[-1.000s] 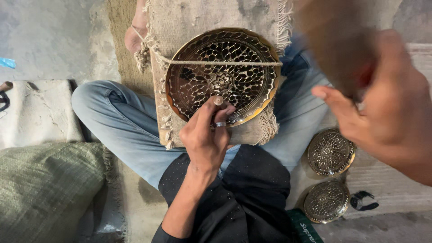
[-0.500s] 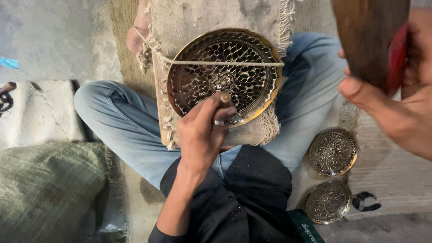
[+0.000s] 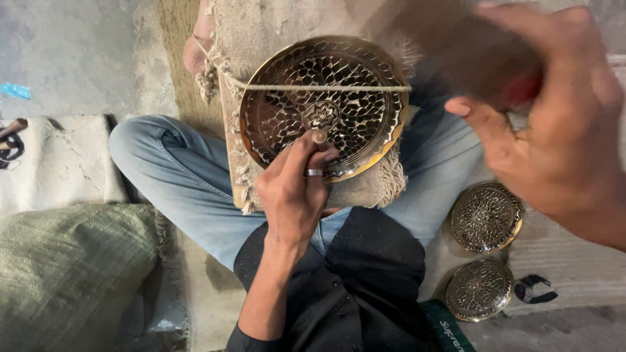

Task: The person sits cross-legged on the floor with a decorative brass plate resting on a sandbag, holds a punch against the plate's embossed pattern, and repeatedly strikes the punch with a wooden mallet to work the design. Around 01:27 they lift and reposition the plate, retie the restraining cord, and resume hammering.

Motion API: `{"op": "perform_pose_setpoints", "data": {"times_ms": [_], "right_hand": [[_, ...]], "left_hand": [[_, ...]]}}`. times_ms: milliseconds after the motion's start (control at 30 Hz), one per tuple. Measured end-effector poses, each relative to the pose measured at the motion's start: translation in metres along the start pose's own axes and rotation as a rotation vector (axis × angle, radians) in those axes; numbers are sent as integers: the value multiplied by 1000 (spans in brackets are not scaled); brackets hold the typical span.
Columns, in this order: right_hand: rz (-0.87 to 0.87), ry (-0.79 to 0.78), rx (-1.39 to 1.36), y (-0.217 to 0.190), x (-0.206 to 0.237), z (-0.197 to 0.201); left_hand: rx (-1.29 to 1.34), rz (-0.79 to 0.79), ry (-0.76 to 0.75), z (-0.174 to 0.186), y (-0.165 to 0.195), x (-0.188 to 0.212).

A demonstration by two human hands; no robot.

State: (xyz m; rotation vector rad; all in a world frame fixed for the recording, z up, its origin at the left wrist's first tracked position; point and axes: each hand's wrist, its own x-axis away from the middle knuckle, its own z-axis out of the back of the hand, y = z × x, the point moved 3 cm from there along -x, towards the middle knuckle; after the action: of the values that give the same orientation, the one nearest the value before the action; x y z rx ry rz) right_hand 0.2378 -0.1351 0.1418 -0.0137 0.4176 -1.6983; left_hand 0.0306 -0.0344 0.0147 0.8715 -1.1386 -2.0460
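L hand point(image 3: 293, 189), punch point(image 3: 319, 136) on brass plate point(image 3: 324, 107); R hand point(image 3: 554, 130), blurred mallet point(image 3: 482, 58)?

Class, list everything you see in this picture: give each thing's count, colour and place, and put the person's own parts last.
Large pierced plate: one, brass, on burlap pad on lap.
Cord: one, pale, across the plate.
Burlap pad: one, tan, under plate.
Chisel: one, metal, in left hand, tip on plate.
Mallet: one, brown, blurred, in right hand.
Small pierced plates: two, brass, floor, right.
Sack: one, green, lower left.
Left hand: ringed, grips chisel.
Right hand: raised, grips mallet.
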Motion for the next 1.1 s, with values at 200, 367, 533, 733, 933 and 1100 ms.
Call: {"op": "perform_pose_setpoints", "data": {"times_ms": [200, 367, 533, 733, 933, 1100], "right_hand": [[238, -107, 404, -7, -10, -10], [146, -49, 256, -6, -12, -24], [137, -8, 81, -1, -2, -32], [87, 1, 47, 3, -2, -31], [5, -73, 91, -5, -12, -32], [230, -50, 433, -11, -9, -35]], "left_hand": [[-48, 31, -21, 1, -1, 0], [-101, 2, -24, 0, -1, -1], [19, -18, -3, 1, -1, -1], [-4, -19, -15, 1, 0, -1], [-3, -7, -25, 1, 0, -2], [-74, 17, -26, 0, -2, -3]]}}
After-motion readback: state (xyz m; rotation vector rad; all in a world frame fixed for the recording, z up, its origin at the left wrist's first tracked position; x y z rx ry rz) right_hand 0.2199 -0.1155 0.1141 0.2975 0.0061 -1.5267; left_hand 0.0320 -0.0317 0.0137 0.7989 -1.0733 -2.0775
